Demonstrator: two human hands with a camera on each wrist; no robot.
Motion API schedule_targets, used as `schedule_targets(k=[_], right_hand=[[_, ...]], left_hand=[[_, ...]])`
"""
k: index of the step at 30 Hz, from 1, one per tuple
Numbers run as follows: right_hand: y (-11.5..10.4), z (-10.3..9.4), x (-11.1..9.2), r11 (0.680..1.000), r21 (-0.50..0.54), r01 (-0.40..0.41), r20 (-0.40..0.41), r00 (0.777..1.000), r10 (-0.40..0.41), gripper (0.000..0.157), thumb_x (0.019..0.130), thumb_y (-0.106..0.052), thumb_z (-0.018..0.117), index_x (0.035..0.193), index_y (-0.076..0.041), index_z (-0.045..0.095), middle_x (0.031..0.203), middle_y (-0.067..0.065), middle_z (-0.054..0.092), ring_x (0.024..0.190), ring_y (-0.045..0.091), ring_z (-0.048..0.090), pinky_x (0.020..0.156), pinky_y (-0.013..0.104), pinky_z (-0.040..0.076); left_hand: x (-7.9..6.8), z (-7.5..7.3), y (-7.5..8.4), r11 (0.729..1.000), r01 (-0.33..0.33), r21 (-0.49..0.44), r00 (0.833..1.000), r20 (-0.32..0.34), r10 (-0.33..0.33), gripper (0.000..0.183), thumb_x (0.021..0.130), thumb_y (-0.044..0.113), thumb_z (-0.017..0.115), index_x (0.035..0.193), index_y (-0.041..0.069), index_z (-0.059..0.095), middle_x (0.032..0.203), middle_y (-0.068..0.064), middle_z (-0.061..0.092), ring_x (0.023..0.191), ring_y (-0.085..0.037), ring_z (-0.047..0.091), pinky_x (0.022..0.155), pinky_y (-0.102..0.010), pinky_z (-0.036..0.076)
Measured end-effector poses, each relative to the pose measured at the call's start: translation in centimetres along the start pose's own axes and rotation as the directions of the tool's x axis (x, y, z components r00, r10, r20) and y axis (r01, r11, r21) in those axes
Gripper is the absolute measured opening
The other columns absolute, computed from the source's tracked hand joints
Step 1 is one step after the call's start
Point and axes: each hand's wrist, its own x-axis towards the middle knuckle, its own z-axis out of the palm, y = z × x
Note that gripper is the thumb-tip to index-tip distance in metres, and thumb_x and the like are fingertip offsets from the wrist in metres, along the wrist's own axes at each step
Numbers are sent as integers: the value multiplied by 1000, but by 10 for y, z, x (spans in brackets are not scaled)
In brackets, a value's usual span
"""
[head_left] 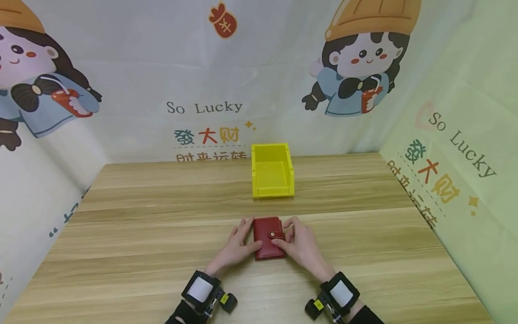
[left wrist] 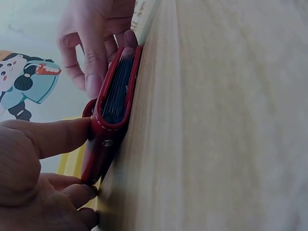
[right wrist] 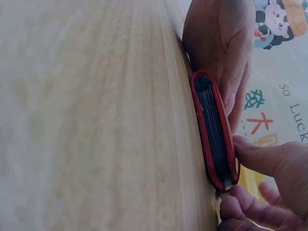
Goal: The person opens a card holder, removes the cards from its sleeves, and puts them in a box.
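A small red card holder (head_left: 265, 249), closed by a snap strap (head_left: 278, 235) on its right side, lies flat on the wooden table. My left hand (head_left: 232, 249) holds its left edge, thumb on the cover and fingers against the spine. From the right, my right hand (head_left: 304, 247) grips the strap side, its thumb on the cover near the snap and its fingertips at the edge. In the left wrist view a stack of dark card sleeves (left wrist: 118, 94) shows between the covers. The right wrist view shows the sleeves (right wrist: 214, 127) end-on too.
Beyond the card holder stands a yellow open-front bin (head_left: 273, 193) near the table's back edge. The wooden table (head_left: 141, 252) is bounded by a printed white cloth backdrop (head_left: 133, 90) behind and at both sides.
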Motion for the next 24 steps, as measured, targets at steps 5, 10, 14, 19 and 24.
schedule_targets(k=[5,10,14,19,24], right_hand=[[-4,2,2,995,-85,44,22,999,-42,39,89,-29,85,76,-14,52,65,-7,44,60,7,41,56,20,30],[-8,4,8,985,-168,48,65,997,-38,47,94,-40,80,68,-16,49,62,-8,40,58,8,40,56,20,27],[-9,5,12,975,-215,49,94,995,-30,49,95,-44,77,66,-15,50,59,-8,41,55,7,40,54,20,25],[-9,6,14,966,-243,87,116,991,-60,49,97,-42,75,66,-15,50,58,-8,41,53,7,39,53,20,25],[-10,7,14,947,-279,159,135,983,-125,43,101,-35,70,69,-14,52,58,-7,39,53,7,39,52,20,24]], left_hand=[[0,1,-1,1000,0,10,1000,-3,0,78,99,14,69,163,-5,28,169,-32,24,162,-47,7,129,-63,2],[2,3,-4,1000,-12,19,1000,-3,12,78,99,13,70,162,-6,28,168,-32,26,161,-48,9,129,-64,3],[2,2,-5,999,-26,32,1000,-1,26,77,99,12,70,161,-7,29,167,-34,27,161,-49,9,129,-63,3],[1,1,-1,998,-28,56,1000,2,27,78,99,13,70,161,-7,29,167,-35,26,160,-51,10,128,-65,4],[0,-1,1,998,-13,63,1000,-2,13,79,98,12,71,162,-5,28,167,-36,23,159,-53,10,128,-67,4]])
